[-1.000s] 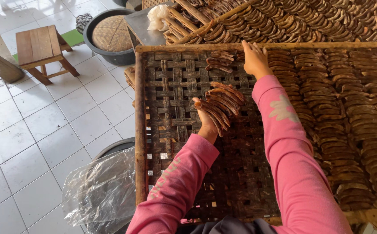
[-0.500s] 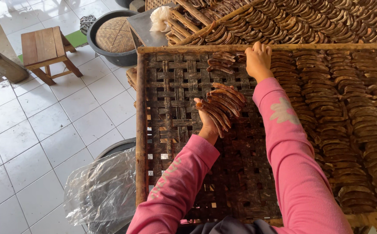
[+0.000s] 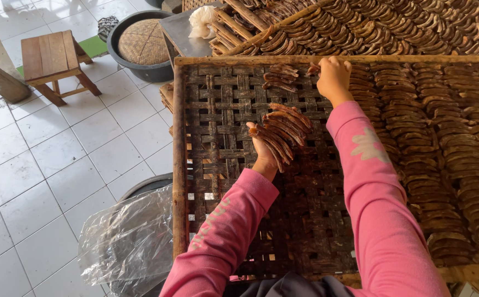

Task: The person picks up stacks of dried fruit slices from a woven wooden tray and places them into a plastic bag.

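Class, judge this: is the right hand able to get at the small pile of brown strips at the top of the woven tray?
Probably yes: the right hand is beside that pile, with only bare woven tray between.

brown curved slices (image 3: 281, 133) | fanned stack | above woven tray (image 3: 217, 110)

Bare weave (image 3: 223, 110) left of slices (image 3: 432, 137)

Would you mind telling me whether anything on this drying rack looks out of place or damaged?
Nothing stands out. The left hand holds a fan of brown strips, the right hand is at the rows on the woven rack, and those rows lie even.
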